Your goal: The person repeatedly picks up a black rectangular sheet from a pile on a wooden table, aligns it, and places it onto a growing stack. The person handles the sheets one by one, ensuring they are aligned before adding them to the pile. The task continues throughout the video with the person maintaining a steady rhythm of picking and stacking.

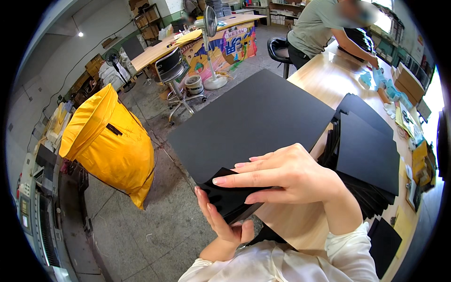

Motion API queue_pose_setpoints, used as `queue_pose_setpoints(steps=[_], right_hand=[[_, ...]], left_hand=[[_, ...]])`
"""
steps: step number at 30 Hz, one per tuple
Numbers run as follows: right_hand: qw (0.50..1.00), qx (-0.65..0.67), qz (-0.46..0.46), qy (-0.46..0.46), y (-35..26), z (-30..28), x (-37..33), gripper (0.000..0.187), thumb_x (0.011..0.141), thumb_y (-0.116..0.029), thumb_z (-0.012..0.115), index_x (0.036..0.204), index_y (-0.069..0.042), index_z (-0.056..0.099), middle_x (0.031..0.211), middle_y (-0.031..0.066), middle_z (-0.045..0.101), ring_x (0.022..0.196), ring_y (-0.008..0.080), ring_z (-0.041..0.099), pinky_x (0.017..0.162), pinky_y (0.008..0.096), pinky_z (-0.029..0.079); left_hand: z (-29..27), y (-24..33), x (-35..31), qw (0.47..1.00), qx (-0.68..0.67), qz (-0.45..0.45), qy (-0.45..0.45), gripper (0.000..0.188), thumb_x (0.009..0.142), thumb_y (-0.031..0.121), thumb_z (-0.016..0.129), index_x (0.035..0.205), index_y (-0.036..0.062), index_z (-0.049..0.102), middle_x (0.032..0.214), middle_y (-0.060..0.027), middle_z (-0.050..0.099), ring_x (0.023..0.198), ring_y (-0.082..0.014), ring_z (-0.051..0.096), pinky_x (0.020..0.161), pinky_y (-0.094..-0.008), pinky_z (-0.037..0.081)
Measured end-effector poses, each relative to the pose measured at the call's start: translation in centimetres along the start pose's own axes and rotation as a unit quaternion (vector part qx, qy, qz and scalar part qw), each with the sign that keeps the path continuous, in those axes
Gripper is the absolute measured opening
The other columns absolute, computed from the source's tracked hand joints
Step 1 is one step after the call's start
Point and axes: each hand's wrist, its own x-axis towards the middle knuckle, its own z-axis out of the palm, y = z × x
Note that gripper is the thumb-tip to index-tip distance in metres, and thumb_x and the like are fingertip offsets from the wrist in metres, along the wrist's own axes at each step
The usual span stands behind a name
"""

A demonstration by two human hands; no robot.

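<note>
A large black cardboard panel (253,113) extends away from me, its far right corner over the table. At its near end is a dark, box-like folded part (235,197) with a shiny black face. My left hand (223,223) grips this part from the lower left, fingers along its side and thumb near its bottom edge. From the right, my right hand (289,176) lies across its top with fingers stretched out and apart, pressing on the black surface. The underside of the panel and part of the folded end are hidden.
Black boards (366,150) are piled on the wooden table (319,75) at my right. A yellow sack (112,141) stands on the floor at left. Ahead are a wheeled chair (171,70), a bucket (193,85) and a standing fan (210,28). Another person (310,28) leans over the table's far end.
</note>
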Motion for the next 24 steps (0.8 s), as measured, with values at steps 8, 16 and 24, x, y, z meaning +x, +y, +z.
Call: queue_pose_setpoints(steps=[8,16,24], right_hand=[[0.998,-0.018,0.057,-0.031,-1.0,-0.4,0.2,0.038,0.082,-0.016,0.071,0.12,-0.016,0.07,0.1,0.0089,0.073,0.097,0.0252,0.071,0.087,0.0348,0.057],[1.0,-0.009,0.012,0.004,-0.6,-0.1,0.1,0.046,0.077,-0.025,0.077,0.122,-0.017,0.07,0.1,0.0085,0.074,0.098,0.0255,0.071,0.087,0.0368,0.057],[1.0,-0.009,0.016,-0.001,-0.6,0.0,0.0,0.05,0.075,-0.026,0.079,0.123,-0.017,0.069,0.102,0.0096,0.073,0.098,0.0261,0.071,0.086,0.0377,0.057]], left_hand=[[0.0,-0.4,1.4,0.985,0.062,0.158,-0.004,0.083,0.093,0.05,0.048,0.155,0.0082,0.011,0.156,-0.0335,0.01,0.145,-0.0478,0.015,0.114,-0.0567,0.024],[0.4,0.4,1.6,0.989,0.059,0.136,0.008,0.083,0.093,0.049,0.049,0.155,0.0079,0.012,0.156,-0.034,0.01,0.145,-0.0477,0.014,0.114,-0.0577,0.024],[0.4,0.4,1.7,0.988,0.068,0.14,0.007,0.085,0.092,0.049,0.05,0.155,0.0084,0.011,0.156,-0.0333,0.011,0.145,-0.0475,0.017,0.113,-0.0572,0.025]])
